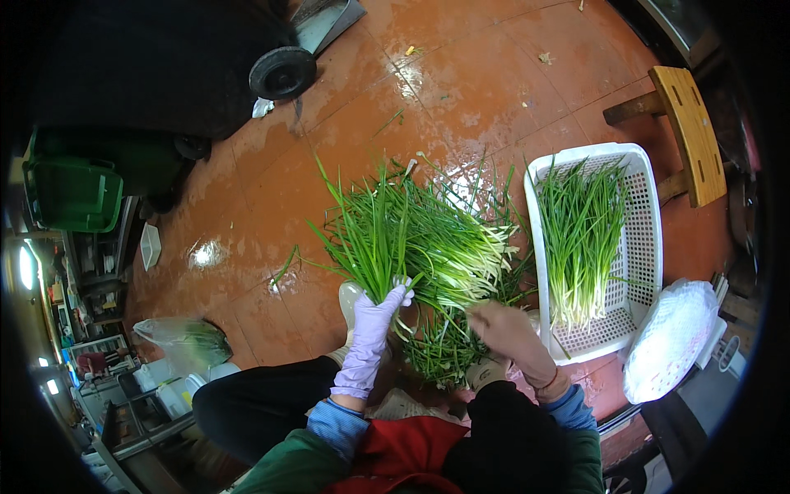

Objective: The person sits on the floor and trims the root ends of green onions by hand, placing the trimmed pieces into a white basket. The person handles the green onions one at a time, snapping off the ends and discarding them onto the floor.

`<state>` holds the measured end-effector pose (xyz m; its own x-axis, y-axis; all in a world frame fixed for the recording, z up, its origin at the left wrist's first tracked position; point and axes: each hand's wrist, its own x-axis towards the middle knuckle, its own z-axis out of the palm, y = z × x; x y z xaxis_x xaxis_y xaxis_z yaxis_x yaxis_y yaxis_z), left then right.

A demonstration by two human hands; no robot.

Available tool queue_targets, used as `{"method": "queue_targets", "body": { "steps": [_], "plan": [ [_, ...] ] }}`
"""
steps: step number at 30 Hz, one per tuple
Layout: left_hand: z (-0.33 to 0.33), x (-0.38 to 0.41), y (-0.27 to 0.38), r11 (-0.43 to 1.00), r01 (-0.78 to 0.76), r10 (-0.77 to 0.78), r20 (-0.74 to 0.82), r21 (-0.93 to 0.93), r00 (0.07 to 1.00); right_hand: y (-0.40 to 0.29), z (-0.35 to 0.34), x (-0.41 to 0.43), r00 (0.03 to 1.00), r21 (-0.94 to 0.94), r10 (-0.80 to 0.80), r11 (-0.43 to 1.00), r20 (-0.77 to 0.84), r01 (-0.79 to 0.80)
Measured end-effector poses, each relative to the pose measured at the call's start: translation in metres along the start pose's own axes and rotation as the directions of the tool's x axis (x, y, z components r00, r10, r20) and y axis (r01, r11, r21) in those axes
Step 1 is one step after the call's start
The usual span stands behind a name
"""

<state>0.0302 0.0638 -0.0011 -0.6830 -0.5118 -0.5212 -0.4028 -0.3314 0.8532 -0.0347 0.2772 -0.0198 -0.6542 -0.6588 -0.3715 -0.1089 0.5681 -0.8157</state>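
Observation:
My left hand (384, 309), in a pale purple glove, is closed around the lower ends of a bunch of green onions (372, 256), their leaves pointing up and away from me. My right hand (503, 330) is blurred and sits over the right side of the scraps; whether its fingers hold anything cannot be told. A large heap of green onions (432, 241) lies on the floor beyond my hands, white ends to the right. Loose green trimmings (441, 355) lie between my feet. At the right, a white plastic basket (648, 247) holds more green onions (580, 241), white ends towards me.
A wooden stool (691, 136) stands beyond the basket, and a white plastic bag (669, 343) beside its near corner. A wheeled bin (154, 62) is at the upper left. A clear bag of greens (191, 343) lies left of my knee. The tiled floor (259, 185) is wet.

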Motion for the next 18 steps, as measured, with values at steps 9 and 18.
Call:
{"method": "queue_targets", "body": {
  "steps": [9, 18],
  "plan": [
    [0.016, -0.009, -0.005, 0.995, 0.038, -0.041, 0.024, 0.097, 0.999, -0.055, -0.001, 0.077, 0.993, 0.767, -0.026, 0.633, -0.111, 0.103],
    [0.025, -0.017, -0.003, 0.986, 0.117, -0.131, 0.109, 0.122, 0.985, -0.055, 0.0, 0.071, 0.987, 0.913, 0.162, 0.399, 0.017, -0.081]
  ]
}}
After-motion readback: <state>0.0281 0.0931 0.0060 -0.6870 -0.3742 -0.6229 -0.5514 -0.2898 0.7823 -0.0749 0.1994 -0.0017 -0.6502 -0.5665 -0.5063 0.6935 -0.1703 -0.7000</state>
